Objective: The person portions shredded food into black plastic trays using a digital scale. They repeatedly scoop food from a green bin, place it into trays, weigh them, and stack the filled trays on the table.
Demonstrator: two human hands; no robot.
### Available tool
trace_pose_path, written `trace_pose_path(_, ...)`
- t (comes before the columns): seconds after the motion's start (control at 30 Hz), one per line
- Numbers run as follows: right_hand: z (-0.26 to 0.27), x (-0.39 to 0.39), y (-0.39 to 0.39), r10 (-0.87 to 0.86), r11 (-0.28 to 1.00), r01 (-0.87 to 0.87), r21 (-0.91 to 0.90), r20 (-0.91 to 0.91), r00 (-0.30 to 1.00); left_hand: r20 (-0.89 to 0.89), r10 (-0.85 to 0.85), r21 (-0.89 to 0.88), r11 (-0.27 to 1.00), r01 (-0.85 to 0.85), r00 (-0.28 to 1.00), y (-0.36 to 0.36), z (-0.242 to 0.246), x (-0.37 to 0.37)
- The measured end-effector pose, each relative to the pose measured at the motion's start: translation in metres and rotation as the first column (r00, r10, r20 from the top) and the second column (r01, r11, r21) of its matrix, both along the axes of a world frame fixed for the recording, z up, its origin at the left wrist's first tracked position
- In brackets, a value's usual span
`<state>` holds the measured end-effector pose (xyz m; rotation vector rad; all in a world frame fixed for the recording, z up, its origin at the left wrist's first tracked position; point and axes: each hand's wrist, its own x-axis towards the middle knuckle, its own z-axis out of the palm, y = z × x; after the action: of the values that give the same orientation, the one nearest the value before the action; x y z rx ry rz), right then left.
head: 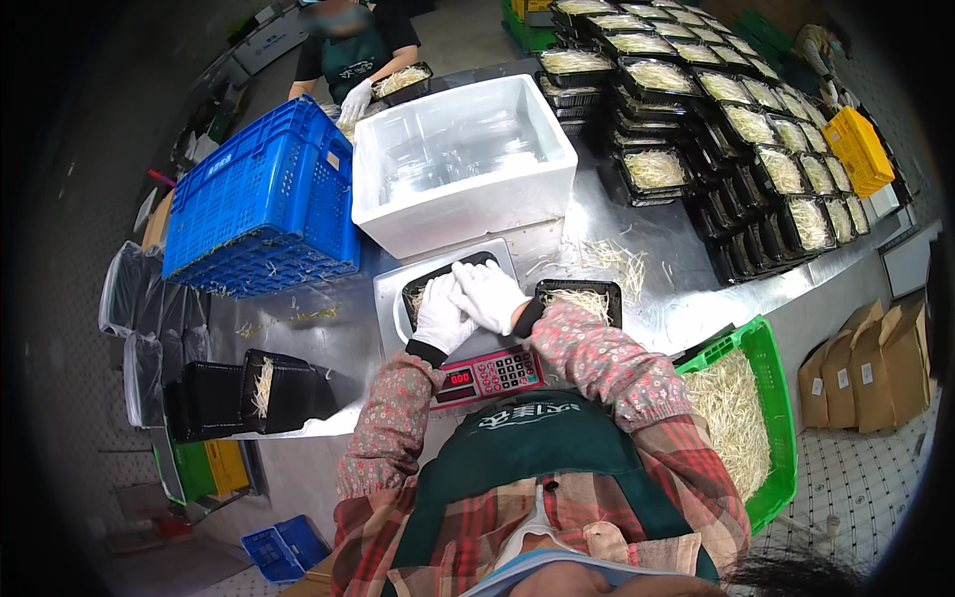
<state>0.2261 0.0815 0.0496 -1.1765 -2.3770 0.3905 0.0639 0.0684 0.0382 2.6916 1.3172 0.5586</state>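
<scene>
My left hand point(442, 317) and my right hand point(489, 293), both in white gloves, lie side by side over a black plastic tray point(412, 287) on the pan of a red-bodied digital scale point(489, 375). The hands cover most of the tray; a few bean sprouts show at its left end. Whether the fingers grip the tray or the sprouts cannot be told. Right of the scale, partly behind my right sleeve, is a second black tray of bean sprouts point(586, 301). Loose sprouts point(623, 265) lie on the metal table beyond it.
A white foam box point(462, 216) stands behind the scale, blue crates point(254, 201) at its left. Stacked filled trays point(746, 123) cover the right back. Empty black trays point(213, 399) sit front left, a green crate of sprouts point(780, 440) at my right. A co-worker point(354, 56) handles a tray opposite.
</scene>
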Motion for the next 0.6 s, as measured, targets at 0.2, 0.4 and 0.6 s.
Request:
trace_pose_path(0.2, 0.027, 0.01, 0.024, -0.007, 0.933, -0.101, -0.345, -0.3, 0.954, 0.041, 0.141, -0.058, 0.989, -0.139, 0.989, -0.004, 0.002, -0.037)
trace_pose_path(0.4, -0.002, 0.036, 0.057, -0.269, 0.962, 0.274, 0.011, -0.158, 0.95, -0.039, 0.285, -0.04, 0.957, -0.286, 0.958, -0.017, 0.008, -0.103)
trace_pose_path(0.6, -0.063, 0.025, 0.02, 0.011, 0.979, -0.04, 0.198, 0.148, 0.989, 0.009, 0.247, -0.021, 0.969, -0.246, 0.969, -0.019, -0.002, -0.105)
